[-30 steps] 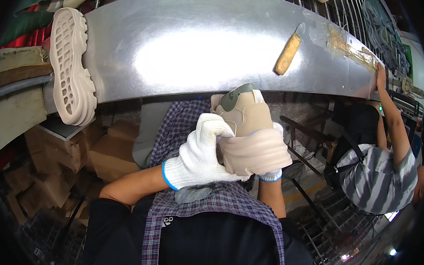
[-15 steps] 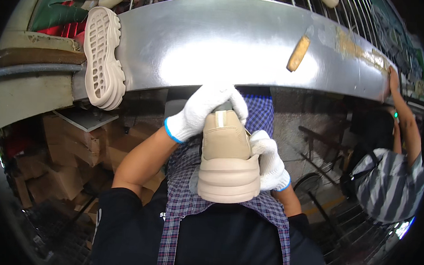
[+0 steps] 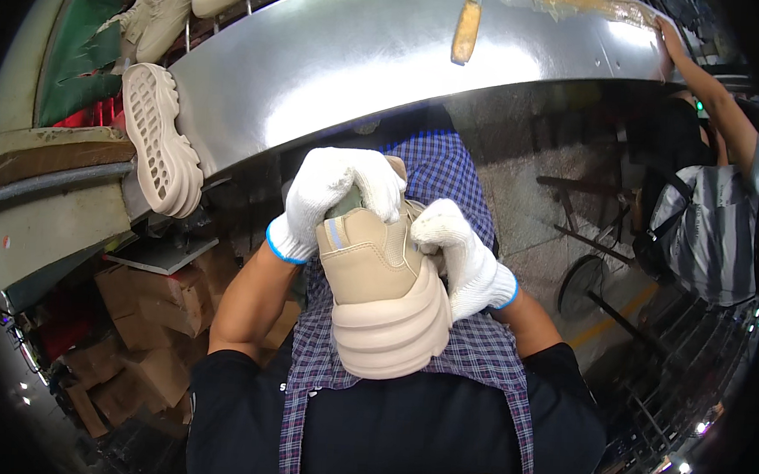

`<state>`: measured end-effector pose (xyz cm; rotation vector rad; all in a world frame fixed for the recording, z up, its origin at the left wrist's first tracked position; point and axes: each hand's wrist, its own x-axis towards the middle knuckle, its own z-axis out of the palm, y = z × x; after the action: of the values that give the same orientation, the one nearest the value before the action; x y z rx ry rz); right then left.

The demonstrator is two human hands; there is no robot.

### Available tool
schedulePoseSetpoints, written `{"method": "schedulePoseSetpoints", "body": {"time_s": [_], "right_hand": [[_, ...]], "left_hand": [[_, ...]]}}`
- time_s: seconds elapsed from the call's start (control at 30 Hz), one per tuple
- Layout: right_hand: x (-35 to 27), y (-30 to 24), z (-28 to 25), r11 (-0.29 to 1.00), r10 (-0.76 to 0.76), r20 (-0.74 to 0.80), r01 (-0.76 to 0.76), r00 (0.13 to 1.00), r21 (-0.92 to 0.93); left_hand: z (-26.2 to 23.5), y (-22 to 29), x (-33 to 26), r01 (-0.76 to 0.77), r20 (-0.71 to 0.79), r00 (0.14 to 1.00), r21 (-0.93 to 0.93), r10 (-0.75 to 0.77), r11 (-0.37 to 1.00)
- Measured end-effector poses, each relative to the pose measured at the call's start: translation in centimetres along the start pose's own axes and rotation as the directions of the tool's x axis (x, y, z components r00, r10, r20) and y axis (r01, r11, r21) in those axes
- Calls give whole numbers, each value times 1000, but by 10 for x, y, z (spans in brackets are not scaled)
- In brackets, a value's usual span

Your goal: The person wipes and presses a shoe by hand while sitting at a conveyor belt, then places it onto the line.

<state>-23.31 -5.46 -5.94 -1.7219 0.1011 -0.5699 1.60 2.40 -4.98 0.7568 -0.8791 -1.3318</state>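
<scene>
A beige sneaker [image 3: 373, 275] with a thick ridged sole is in front of my apron, its heel toward me and tilted to the left. My left hand [image 3: 330, 191], in a white knit glove with a blue cuff, grips the shoe at the ankle opening, fingers curled over the collar. On the shoe's right side, my gloved right hand [image 3: 460, 254] is closed with bent fingers against the upper, just above the sole. The gloves and the heel hide the toe and most of the inside.
Ahead is a metal bench [image 3: 337, 59] bearing a loose beige sole [image 3: 160, 140] at left and a wooden-handled tool [image 3: 466, 31]. Beige shoes [image 3: 164, 11] stand beyond it on bars. Cardboard boxes [image 3: 148, 311] lie lower left. A co-worker [image 3: 711, 211] sits at right, one hand on the bench.
The view has turned, so the bench slants. The shoe has tipped with its heel to the left. My left hand has moved from the far end of the opening toward its left side.
</scene>
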Motion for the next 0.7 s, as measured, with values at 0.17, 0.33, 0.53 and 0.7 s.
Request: {"method": "schedulePoseSetpoints", "body": {"time_s": [0.17, 0.33, 0.53, 0.7], "right_hand": [[46, -18, -23, 984, -152, 82, 143, 985, 102], [106, -33, -44, 889, -37, -271, 156, 962, 431], [174, -69, -76, 985, -97, -279, 132, 955, 108], [211, -136, -105, 826, 58, -226, -174, 972, -536]], "left_hand": [[26, 62, -9, -153, -85, 975, 415, 206, 897], [46, 142, -2, -396, -35, 801, 717, 598, 573], [35, 121, 25, -360, 123, 651, 918, 749, 163], [44, 109, 45, -354, 105, 719, 906, 687, 231]]}}
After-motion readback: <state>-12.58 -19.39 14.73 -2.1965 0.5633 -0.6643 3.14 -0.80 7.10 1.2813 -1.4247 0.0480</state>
